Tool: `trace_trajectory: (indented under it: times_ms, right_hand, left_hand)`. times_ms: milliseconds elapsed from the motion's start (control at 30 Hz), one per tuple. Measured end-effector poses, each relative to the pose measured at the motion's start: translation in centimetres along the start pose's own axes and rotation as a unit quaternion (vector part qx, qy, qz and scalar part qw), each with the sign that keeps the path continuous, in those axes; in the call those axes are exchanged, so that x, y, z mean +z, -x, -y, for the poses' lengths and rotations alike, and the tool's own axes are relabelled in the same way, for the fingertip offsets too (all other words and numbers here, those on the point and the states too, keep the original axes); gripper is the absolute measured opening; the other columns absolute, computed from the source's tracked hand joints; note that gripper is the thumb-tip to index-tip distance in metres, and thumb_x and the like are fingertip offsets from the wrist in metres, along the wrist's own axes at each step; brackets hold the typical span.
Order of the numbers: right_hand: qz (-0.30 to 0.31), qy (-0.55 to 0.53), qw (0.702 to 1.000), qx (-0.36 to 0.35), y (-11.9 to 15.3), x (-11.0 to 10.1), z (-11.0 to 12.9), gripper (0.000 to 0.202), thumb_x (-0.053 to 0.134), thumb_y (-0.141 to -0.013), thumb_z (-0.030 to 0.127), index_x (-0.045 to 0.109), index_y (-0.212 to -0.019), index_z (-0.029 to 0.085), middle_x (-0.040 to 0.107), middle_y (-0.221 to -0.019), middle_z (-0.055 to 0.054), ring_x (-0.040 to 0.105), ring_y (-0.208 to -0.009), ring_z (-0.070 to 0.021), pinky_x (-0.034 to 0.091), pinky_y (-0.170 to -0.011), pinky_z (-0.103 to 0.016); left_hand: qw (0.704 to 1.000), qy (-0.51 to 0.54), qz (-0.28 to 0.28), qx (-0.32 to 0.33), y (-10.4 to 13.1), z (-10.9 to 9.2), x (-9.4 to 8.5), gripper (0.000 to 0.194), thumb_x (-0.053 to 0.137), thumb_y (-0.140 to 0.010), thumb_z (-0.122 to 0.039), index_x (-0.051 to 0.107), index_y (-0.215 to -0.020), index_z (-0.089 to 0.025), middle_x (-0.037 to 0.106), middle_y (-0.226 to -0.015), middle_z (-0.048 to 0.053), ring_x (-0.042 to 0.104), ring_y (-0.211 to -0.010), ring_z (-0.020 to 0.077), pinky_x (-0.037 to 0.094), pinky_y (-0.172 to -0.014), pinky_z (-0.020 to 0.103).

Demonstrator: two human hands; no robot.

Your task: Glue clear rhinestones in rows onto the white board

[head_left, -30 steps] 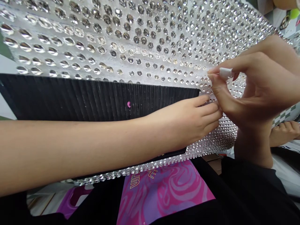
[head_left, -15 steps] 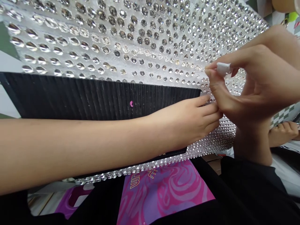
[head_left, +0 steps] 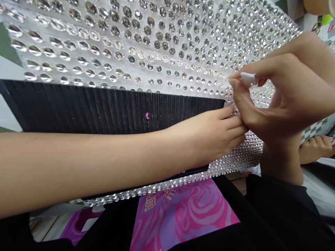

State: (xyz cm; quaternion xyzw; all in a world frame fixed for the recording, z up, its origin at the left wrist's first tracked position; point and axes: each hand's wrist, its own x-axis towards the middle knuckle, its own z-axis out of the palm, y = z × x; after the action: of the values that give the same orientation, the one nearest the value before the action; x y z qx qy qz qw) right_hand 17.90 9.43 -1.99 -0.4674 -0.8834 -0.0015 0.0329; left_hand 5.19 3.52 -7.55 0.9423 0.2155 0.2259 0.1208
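A white sheet set with rows of clear rhinestones (head_left: 167, 45) spreads across the view, with a black ribbed board (head_left: 78, 108) lying on it. My left hand (head_left: 209, 134) rests palm down across the board's right end, fingers stretched out over the stones; its thumb is hidden. Just above those fingers, my right hand (head_left: 277, 87) is closed in a pinch, thumb and forefinger tips together over the sheet. Whatever is between the tips is too small to make out. A white wrap (head_left: 248, 79) shows at a finger of my right hand.
A pink and purple swirled panel with yellow lettering (head_left: 183, 216) lies below the sheet, against black clothing. A purple object with an opening (head_left: 75, 226) is at lower left. Another person's closed hand (head_left: 315, 149) shows at the right.
My right hand has shifted very slightly down, keeping its pinch. My left hand and the board look almost unmoved.
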Motion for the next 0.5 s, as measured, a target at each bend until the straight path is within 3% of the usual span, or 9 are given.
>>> trace_trajectory:
  times_ms: [133, 233, 367, 500]
  right_hand:
    - [-0.023, 0.005, 1.0, -0.015, 0.3, 0.27, -0.3, 0.019, 0.048, -0.086, 0.032, 0.046, -0.068, 0.029, 0.046, -0.061, -0.002, 0.047, -0.062, -0.0202, 0.03, -0.057, -0.035]
    - [-0.03, 0.0, 1.0, -0.008, -0.04, 0.14, -0.14, 0.023, 0.045, -0.086, 0.034, 0.042, -0.064, 0.029, 0.044, -0.059, -0.002, 0.047, -0.062, -0.0212, 0.031, -0.059, -0.036]
    - [0.057, -0.003, 0.998, 0.021, -0.64, -0.28, 0.4, 0.033, 0.042, -0.086, 0.036, 0.031, -0.056, 0.026, 0.035, -0.055, -0.004, 0.045, -0.061, -0.022, 0.034, -0.063, -0.037]
    - [0.039, 0.002, 0.998, 0.044, -0.32, -0.44, 0.45, 0.028, 0.041, -0.087, 0.039, 0.039, -0.062, 0.027, 0.044, -0.063, -0.004, 0.045, -0.063, -0.0208, 0.034, -0.062, -0.037]
  left_hand:
    - [1.0, -0.009, -0.004, -0.002, 0.01, -0.04, 0.05, 0.036, 0.041, -0.088, -0.019, 0.061, -0.117, -0.02, 0.064, -0.12, 0.003, 0.054, -0.117, 0.0204, 0.037, -0.11, 0.038]
    - [1.0, -0.009, -0.01, -0.003, 0.0, -0.11, 0.18, 0.035, 0.041, -0.087, -0.018, 0.062, -0.116, -0.02, 0.065, -0.118, 0.003, 0.055, -0.116, 0.0205, 0.038, -0.109, 0.038]
    - [0.999, -0.005, -0.037, -0.007, -0.02, -0.18, 0.39, 0.034, 0.042, -0.087, -0.017, 0.064, -0.112, -0.019, 0.067, -0.113, 0.004, 0.057, -0.113, 0.0213, 0.04, -0.107, 0.039]
    - [1.0, -0.001, -0.027, -0.005, -0.03, -0.15, 0.31, 0.033, 0.045, -0.086, -0.02, 0.064, -0.113, -0.02, 0.067, -0.114, 0.004, 0.057, -0.113, 0.0215, 0.04, -0.108, 0.038]
